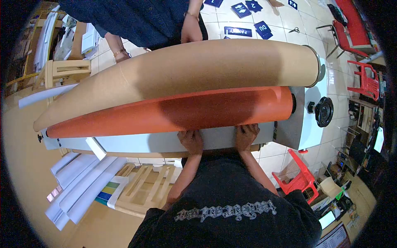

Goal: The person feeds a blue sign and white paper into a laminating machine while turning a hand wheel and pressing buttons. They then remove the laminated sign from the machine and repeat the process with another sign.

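My left hand and my right hand rest side by side at the lower edge of a long orange-red roller, above the grey bed of a roller machine. Both have their fingers curled, with the tips hidden against the roller. What they pinch, if anything, does not show. A thick brown cardboard-coloured roll lies parallel, just beyond the orange-red one. Past it stands another person, whose hand hangs close to the roll's far side.
A black handwheel sticks out at the machine's right end. White rolls and a wooden bench are at lower left. A red plastic chair stands at right. Signs and scissors lie on the tiled floor beyond.
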Demonstrator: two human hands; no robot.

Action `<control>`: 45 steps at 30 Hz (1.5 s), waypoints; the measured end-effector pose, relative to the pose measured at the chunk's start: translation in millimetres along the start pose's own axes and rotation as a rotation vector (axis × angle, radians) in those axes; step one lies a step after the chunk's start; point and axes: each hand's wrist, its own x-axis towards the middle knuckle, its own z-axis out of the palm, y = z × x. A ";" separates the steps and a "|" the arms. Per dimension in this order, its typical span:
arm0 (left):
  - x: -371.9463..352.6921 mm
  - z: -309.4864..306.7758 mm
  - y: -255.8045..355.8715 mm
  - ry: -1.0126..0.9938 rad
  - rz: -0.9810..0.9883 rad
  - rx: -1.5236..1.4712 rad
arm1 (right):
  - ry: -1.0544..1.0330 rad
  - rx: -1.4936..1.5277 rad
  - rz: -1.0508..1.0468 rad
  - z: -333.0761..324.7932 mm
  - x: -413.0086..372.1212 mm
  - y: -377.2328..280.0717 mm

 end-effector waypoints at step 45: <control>0.1 -2.9 -3.6 0.040 0.095 -0.063 | -0.040 -0.048 0.015 1.2 -6.8 10.7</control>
